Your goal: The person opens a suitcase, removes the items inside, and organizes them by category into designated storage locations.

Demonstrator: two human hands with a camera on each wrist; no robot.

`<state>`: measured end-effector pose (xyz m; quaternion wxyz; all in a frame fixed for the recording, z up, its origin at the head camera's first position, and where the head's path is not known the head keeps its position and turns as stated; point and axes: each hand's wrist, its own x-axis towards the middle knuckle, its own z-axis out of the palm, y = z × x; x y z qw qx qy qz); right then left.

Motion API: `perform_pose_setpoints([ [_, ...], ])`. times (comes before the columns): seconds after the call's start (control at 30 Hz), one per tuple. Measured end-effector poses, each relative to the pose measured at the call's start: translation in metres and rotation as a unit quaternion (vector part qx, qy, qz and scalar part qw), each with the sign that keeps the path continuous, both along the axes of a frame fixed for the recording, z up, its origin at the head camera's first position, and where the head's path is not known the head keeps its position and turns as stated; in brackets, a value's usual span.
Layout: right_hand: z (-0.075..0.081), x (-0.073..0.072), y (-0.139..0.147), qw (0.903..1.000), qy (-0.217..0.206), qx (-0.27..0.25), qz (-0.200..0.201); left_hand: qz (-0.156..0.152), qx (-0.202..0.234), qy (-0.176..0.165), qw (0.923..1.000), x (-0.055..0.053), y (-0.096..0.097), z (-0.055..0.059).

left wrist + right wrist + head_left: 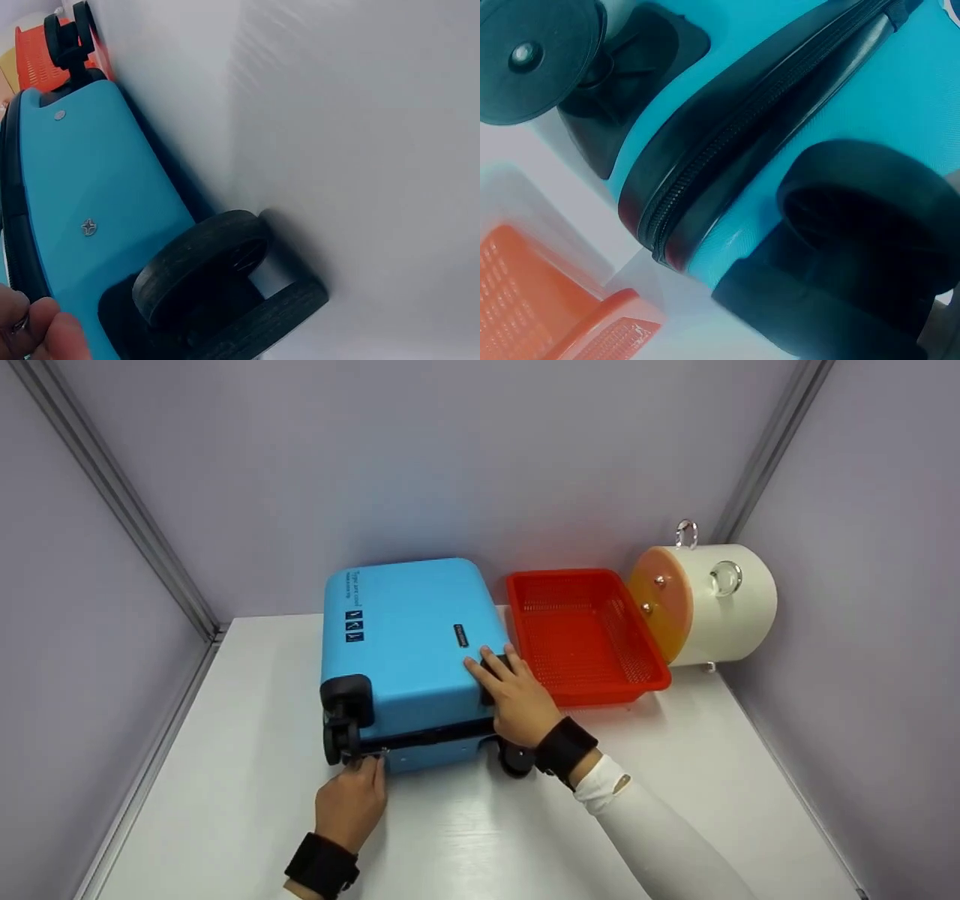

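A light blue hard-shell suitcase (412, 652) lies flat on the white table, its wheeled end facing me. Around its side runs a black zipper (705, 157), seen close in the right wrist view. My left hand (350, 804) pinches a small metal zipper pull (385, 751) beside the black wheel (341, 739) at the near left corner. Only the fingertips (64, 337) of that hand show in the left wrist view, with a glint of metal between them. My right hand (521, 705) rests with spread fingers on the near right corner, partly covering the wheel mount there.
Right of the suitcase stands a red perforated basket (649, 682). Beyond it, a cream cylindrical container (731, 615) with an orange, yellowish end lies on its side. Grey walls (480, 457) enclose the table (247, 697) at the back and both sides.
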<state>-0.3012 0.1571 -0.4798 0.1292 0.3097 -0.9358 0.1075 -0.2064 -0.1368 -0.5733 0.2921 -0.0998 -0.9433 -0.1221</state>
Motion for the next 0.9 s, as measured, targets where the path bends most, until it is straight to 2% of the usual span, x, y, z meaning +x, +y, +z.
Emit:
perform_pose_setpoints([
  [0.2, 0.005, 0.0, -0.001, 0.9989, -0.034, -0.029, -0.012, 0.0, 0.03, 0.019, 0.9994, 0.0, -0.011, 0.001],
  [0.37, 0.006, 0.0, -0.002, 0.997, -0.058, -0.049, -0.017, -0.009, 0.038, 0.037, 0.9985, 0.001, -0.023, 0.001],
  [0.47, 0.006, 0.0, -0.002, 0.9967, -0.057, -0.054, -0.02, -0.004, 0.041, 0.055, 0.9977, 0.001, -0.035, 0.002],
  [0.57, 0.005, 0.001, -0.001, 0.9968, -0.055, -0.054, -0.02, 0.006, 0.055, 0.049, 0.9973, -0.001, -0.048, 0.004],
  [0.67, 0.005, 0.0, 0.001, 0.9972, -0.05, -0.053, -0.017, 0.018, 0.07, 0.036, 0.9968, -0.008, -0.06, 0.007],
  [0.9, 0.003, 0.0, 0.001, 0.9975, -0.041, -0.057, -0.002, 0.035, 0.071, 0.004, 0.9968, -0.036, -0.08, 0.015],
])
